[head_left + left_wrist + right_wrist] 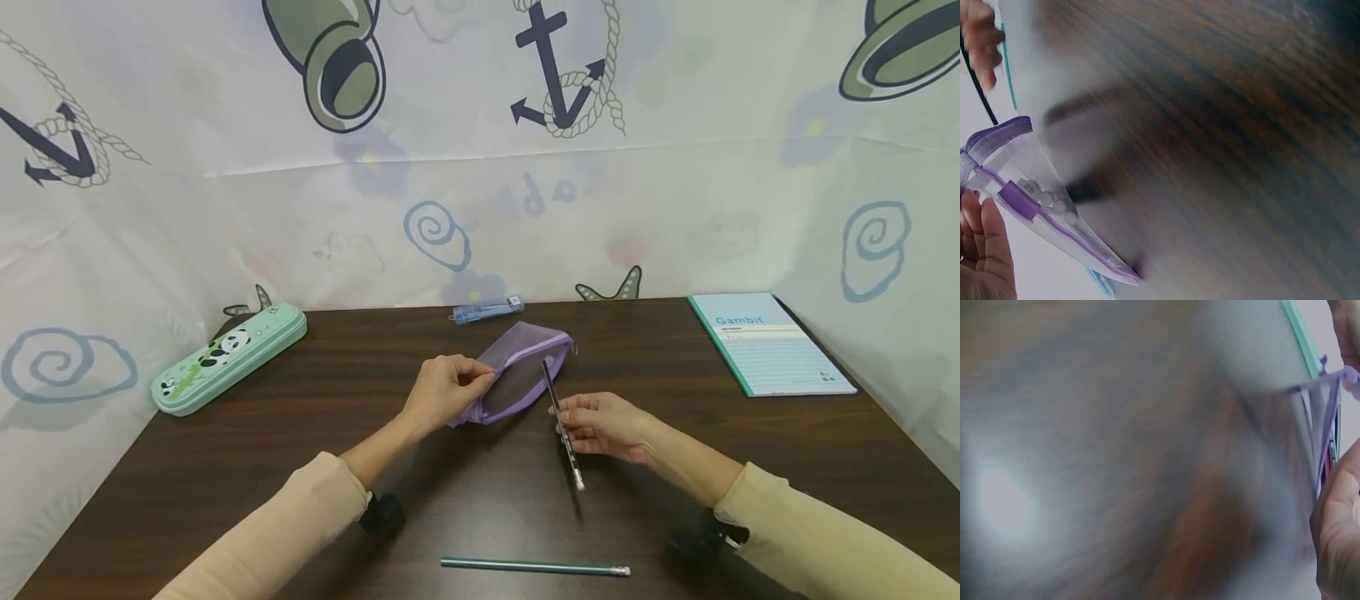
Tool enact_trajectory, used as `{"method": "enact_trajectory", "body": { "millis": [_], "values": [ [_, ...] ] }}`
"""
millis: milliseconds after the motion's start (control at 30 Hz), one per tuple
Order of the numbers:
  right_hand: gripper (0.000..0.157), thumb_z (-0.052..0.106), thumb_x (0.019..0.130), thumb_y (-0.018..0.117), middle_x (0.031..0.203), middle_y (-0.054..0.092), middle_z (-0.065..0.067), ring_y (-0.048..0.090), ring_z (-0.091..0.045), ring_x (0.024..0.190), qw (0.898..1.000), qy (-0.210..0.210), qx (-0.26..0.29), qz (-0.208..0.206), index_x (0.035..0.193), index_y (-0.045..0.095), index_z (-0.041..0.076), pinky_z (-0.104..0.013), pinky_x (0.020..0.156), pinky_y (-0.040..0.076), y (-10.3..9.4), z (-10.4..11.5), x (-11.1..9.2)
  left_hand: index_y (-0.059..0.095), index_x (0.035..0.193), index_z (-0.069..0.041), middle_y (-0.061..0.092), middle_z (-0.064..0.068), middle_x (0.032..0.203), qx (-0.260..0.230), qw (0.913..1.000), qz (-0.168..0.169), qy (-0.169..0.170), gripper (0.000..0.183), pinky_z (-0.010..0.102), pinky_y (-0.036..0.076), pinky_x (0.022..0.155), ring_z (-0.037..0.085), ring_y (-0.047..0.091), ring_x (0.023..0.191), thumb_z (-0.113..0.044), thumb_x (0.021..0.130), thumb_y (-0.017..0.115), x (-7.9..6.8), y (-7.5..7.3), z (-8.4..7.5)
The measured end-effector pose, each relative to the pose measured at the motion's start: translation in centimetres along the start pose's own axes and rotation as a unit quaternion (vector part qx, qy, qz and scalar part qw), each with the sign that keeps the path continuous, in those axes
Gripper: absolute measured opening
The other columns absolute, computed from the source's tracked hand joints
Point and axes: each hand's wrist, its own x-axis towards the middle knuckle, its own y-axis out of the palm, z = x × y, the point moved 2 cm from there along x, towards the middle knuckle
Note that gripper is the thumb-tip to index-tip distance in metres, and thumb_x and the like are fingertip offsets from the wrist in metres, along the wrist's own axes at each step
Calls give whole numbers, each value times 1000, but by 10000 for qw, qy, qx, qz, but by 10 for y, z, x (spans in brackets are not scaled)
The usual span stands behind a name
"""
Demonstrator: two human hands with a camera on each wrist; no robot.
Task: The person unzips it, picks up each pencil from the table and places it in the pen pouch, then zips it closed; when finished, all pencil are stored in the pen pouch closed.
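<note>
A purple mesh zip pouch with its mouth spread lies in the middle of the brown table. My left hand pinches the near left edge of that mouth between thumb and fingers. In my right hand is a dark pencil with a white eraser end. Its far tip points up and left, overlapping the pouch opening in the head view; the eraser end slants down toward me. Seen from the left wrist, the pouch's mesh side carries a purple tab and pale round shapes.
A teal-green pencil lies crosswise near the front. Behind the pouch is a small blue translucent item. A mint panda pencil case sits at the left, a Gambit notebook at the right. Printed white cloth encloses the table's back and sides.
</note>
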Motion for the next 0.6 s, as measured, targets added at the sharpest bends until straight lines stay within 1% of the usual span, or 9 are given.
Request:
{"method": "enact_trajectory", "body": {
  "millis": [67, 167, 233, 333, 500, 600],
  "values": [
    [27, 6, 96, 49, 85, 61, 0, 58, -8, 73, 9990, -56, 378, -250, 118, 46, -8, -19, 68, 51, 1, 4, 11, 77, 86, -11, 71, 1, 81, -16, 10000, 20, -17, 8, 18, 44, 57, 4, 55, 64, -16, 84, 70, 0, -1, 0],
    [8, 3, 95, 48, 80, 60, -2, 59, -10, 72, 9937, -182, 867, -689, 102, 49, -1, -20, 69, 52, 6, 11, 28, 77, 87, -12, 71, 0, 83, -21, 9999, 75, -67, 9, 19, 46, 59, 4, 57, 66, -17, 85, 70, -1, -1, -1],
    [1, 2, 95, 47, 78, 58, -3, 60, -10, 69, 9892, -284, 1086, -941, 94, 48, 2, -20, 68, 52, 10, 15, 37, 77, 88, -12, 70, -1, 82, -10, 9999, 92, -83, 9, 19, 46, 60, 4, 58, 67, -17, 85, 70, -1, 0, -1],
    [3, 0, 95, 48, 76, 58, -5, 61, -11, 67, 9813, -377, 1376, -1295, 91, 47, 0, -20, 65, 53, 16, 20, 47, 77, 88, -12, 70, -1, 80, 0, 9999, 94, -105, 9, 19, 47, 60, 4, 58, 67, -17, 85, 70, 0, 0, 0],
    [4, -3, 94, 46, 74, 58, -6, 63, -12, 67, 9718, -502, 1633, -1627, 91, 49, -4, -22, 65, 54, 27, 23, 57, 76, 88, -10, 70, 1, 80, 4, 9999, 123, 48, 9, 19, 48, 60, 6, 60, 67, -15, 85, 70, 0, 0, -1],
    [6, -4, 94, 46, 72, 58, -7, 63, -12, 66, 9677, -571, 1684, -1785, 88, 49, -3, -22, 65, 54, 30, 23, 62, 76, 88, -10, 71, 1, 81, 15, 9998, 153, 104, 9, 19, 48, 60, 6, 60, 68, -14, 85, 70, 1, 0, -1]
  ]
}}
